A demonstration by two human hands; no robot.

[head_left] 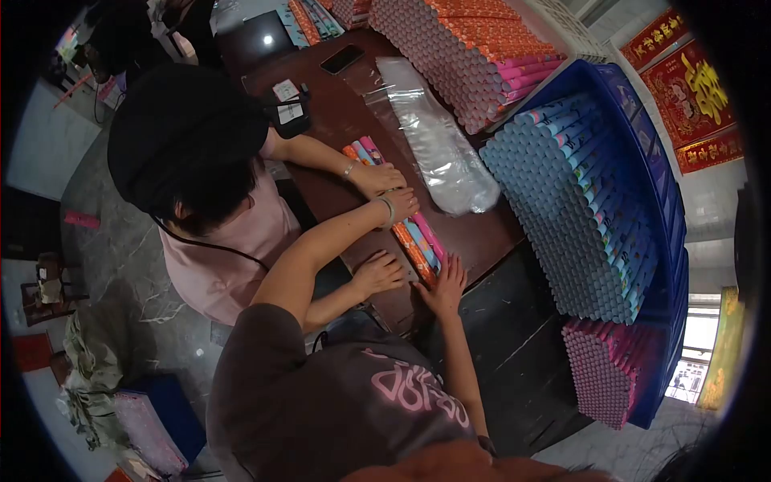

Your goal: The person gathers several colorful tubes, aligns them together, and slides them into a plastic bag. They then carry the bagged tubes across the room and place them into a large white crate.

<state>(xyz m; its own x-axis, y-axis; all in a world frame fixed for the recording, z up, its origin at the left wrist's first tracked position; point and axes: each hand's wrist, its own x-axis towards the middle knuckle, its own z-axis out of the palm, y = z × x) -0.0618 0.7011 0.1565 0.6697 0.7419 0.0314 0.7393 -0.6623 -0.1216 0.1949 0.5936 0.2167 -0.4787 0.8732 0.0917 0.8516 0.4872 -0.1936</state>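
Several slim printed tubes, among them an orange tube (412, 253), a blue tube (421, 244) and a pink tube (429, 236), lie side by side on the brown table (474, 241). My left hand (401, 204) lies across their middle, its fingers curled over them. At their near end is my right hand (446, 287), fingers stretched out and palm against the tube ends. A co-worker in a pink shirt (233, 257) has one hand (374, 178) on the tubes just beyond my left hand. The co-worker's other hand (379, 274) rests by the table edge.
Clear plastic bags (438, 149) lie beyond the tubes. Stacked orange tubes (458, 56), blue tubes (554, 209) and pink tubes (598, 373) stand at the right, with a blue crate (671, 233) around the blue stack. A phone (342, 59) and a black device (287, 116) lie further back.
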